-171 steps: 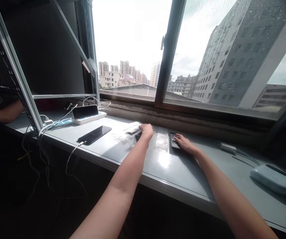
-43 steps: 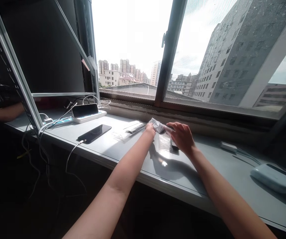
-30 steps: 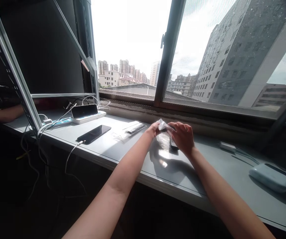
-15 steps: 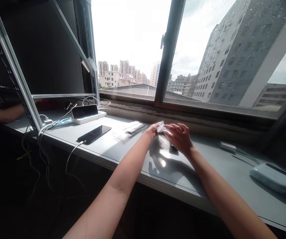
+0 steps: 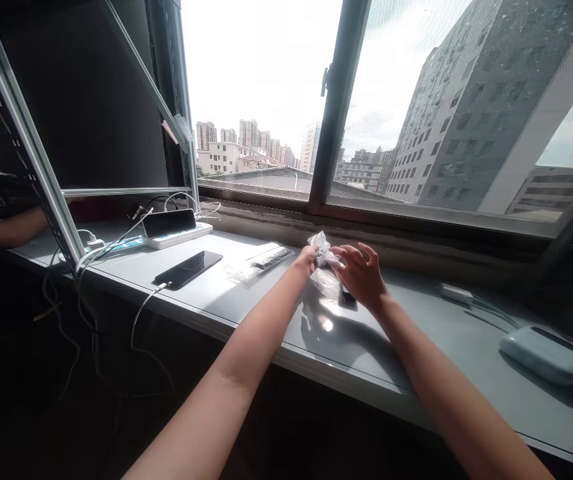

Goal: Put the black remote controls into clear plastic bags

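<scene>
A crumpled clear plastic bag (image 5: 320, 244) is bunched above the tabletop, with my left hand (image 5: 308, 257) closed on its left side. Thumb and forefinger of my right hand (image 5: 360, 272) pinch the bag's right side, while its other fingers are raised and apart. Beneath the hands, more clear plastic (image 5: 327, 285) lies on the table, and a small dark item (image 5: 349, 299) shows partly under my right hand; its kind is hidden. To the left of my left hand rests another clear plastic wrapper (image 5: 251, 267) with a dark strip in it.
A black smartphone (image 5: 188, 269) with a white cable lies left on the grey table (image 5: 261, 327). Behind it, a second phone (image 5: 170, 224) leans on a white power strip (image 5: 179, 237). At right sit a light-blue case (image 5: 546, 355) and a white plug (image 5: 455, 293). A metal rack (image 5: 41, 153) stands left.
The bunched top of the plastic bag has risen slightly and shows more above my left hand. Both hands keep nearly the same place.
</scene>
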Action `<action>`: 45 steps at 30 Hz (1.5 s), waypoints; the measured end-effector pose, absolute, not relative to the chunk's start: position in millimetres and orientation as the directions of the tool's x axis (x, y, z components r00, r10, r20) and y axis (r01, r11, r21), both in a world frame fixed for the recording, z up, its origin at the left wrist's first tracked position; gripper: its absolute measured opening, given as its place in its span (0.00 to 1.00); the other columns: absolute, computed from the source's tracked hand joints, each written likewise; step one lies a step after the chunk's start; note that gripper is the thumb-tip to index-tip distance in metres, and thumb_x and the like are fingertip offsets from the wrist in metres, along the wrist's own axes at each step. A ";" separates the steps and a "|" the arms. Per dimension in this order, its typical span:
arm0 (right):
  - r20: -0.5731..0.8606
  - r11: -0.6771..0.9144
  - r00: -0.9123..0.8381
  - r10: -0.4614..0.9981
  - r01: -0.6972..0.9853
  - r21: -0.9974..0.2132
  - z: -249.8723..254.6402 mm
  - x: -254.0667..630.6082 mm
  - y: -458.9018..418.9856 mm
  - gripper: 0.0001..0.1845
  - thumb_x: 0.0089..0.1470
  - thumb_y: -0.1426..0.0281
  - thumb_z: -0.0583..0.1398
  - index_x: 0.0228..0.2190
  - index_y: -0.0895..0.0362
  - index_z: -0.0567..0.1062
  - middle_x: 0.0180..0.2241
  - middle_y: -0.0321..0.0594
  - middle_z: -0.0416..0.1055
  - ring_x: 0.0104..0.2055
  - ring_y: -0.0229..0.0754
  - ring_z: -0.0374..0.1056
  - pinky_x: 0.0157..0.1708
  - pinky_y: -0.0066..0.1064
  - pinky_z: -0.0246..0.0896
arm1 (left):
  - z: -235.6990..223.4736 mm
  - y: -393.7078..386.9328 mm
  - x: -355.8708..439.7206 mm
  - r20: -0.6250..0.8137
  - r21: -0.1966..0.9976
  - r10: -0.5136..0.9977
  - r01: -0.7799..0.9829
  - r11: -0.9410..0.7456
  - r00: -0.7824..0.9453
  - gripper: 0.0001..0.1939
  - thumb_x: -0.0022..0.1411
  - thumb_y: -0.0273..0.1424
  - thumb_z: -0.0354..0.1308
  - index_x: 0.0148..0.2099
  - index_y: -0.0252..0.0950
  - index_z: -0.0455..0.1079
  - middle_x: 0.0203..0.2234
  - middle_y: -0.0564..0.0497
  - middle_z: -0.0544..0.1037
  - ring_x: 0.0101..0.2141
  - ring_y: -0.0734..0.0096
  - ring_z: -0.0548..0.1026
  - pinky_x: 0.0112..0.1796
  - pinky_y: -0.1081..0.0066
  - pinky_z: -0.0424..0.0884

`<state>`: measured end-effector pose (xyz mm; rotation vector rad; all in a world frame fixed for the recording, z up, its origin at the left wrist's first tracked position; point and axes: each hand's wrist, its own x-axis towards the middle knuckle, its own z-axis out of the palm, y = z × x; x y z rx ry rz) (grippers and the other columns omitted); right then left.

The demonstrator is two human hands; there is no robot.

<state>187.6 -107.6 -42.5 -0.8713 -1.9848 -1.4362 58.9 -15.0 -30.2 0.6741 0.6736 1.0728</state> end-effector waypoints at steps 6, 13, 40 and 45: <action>0.695 0.218 -0.698 0.172 0.715 0.665 -45.8 190.5 -104.2 0.12 0.58 0.79 0.59 0.37 0.52 0.80 0.49 0.37 0.77 0.52 0.44 0.64 0.62 0.43 0.35 | -24.8 -21.9 61.9 -0.191 0.776 0.973 -0.586 0.231 0.130 0.14 0.69 0.23 0.48 0.56 0.32 0.63 0.25 0.52 0.73 0.18 0.76 0.69 0.24 0.75 0.68; 0.670 0.230 -0.735 0.106 0.673 0.702 -46.5 196.7 -102.1 0.12 0.59 0.79 0.59 0.36 0.52 0.80 0.47 0.36 0.78 0.51 0.43 0.64 0.61 0.40 0.38 | -25.9 -22.1 66.6 -0.068 0.751 0.986 -0.642 0.152 0.153 0.11 0.70 0.24 0.47 0.53 0.33 0.63 0.25 0.49 0.76 0.21 0.72 0.74 0.29 0.72 0.72; 0.752 0.219 -0.639 0.163 0.766 0.604 -43.4 200.2 -106.3 0.15 0.60 0.78 0.57 0.40 0.49 0.80 0.44 0.35 0.79 0.47 0.44 0.65 0.57 0.39 0.42 | -30.2 -11.5 62.2 -0.181 0.760 0.941 -0.566 0.319 0.287 0.20 0.70 0.24 0.40 0.57 0.26 0.68 0.30 0.42 0.80 0.31 0.64 0.79 0.37 0.67 0.76; 0.685 0.284 -0.716 0.135 0.690 0.665 -47.5 201.4 -99.3 0.15 0.58 0.78 0.58 0.42 0.50 0.79 0.46 0.36 0.78 0.50 0.45 0.65 0.57 0.39 0.42 | -35.6 -7.6 63.3 -0.271 0.755 0.943 -0.564 0.334 0.195 0.17 0.69 0.22 0.44 0.53 0.25 0.71 0.26 0.45 0.76 0.23 0.70 0.74 0.31 0.71 0.73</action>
